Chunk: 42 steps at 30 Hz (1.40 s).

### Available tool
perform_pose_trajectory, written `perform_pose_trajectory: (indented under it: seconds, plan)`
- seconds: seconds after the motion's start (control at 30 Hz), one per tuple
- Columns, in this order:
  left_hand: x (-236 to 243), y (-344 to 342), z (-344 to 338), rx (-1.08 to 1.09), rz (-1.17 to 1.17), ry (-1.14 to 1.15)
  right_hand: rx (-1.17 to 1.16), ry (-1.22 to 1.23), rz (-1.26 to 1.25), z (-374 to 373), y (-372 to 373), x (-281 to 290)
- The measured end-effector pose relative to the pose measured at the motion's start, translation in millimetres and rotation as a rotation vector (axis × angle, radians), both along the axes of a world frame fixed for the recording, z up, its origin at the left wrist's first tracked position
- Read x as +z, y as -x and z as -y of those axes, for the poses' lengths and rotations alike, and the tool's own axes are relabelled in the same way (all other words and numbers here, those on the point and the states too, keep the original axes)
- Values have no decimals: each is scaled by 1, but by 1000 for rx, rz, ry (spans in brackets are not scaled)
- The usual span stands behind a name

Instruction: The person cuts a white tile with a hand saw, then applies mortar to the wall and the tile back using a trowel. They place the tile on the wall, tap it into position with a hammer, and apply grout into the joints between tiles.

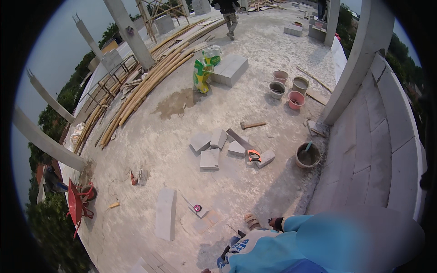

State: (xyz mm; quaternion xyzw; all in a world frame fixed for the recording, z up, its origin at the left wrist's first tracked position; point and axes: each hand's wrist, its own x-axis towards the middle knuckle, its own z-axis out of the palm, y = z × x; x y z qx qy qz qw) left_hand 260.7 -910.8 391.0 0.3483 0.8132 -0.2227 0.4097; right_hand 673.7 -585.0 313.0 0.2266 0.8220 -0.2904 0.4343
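Neither of my hands shows. Close by at the lower right, a person in a blue shirt (pixel 268 252) bends low; that person's hand (pixel 276 223) with a dark cuff is beside a sandalled foot (pixel 251 221). A sliver of skin at the bottom edge is too small to assign. Near this person a round tape measure (pixel 197 208) lies by a small grey offcut. Left of it is a long pale block (pixel 165 214). Farther off, a hand saw (pixel 254 156) with an orange handle lies among cut blocks (pixel 210 159). Beyond it rests a hammer (pixel 253 125).
Right: a block wall (pixel 359 150), a mortar bucket (pixel 307 155) and several buckets (pixel 296 100). Left: bamboo poles (pixel 150 93), a red power tool (pixel 134 178) with a cord, and a red wheelbarrow (pixel 79 207). Green-and-white bags (pixel 201 75) stand by stacked blocks (pixel 231 69). Another person (pixel 229 16) walks far off.
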Motion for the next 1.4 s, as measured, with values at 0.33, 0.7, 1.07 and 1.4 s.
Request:
perform_pose_trajectory:
  seconds: [0.33,0.7,1.07,1.4]
  plan:
    - [-27,-51,-23,382,37,-350,-1795,639,125,-99,35,53]
    - [-61,-25,-30,450,30,-487,-864,1097,32,-69,91,169]
    - [-51,-56,1,182,-72,-328,-844,-198,5,-84,32,49]
    - [-46,-81,38,198,-44,-311,-908,-57,104,-85,2,6]
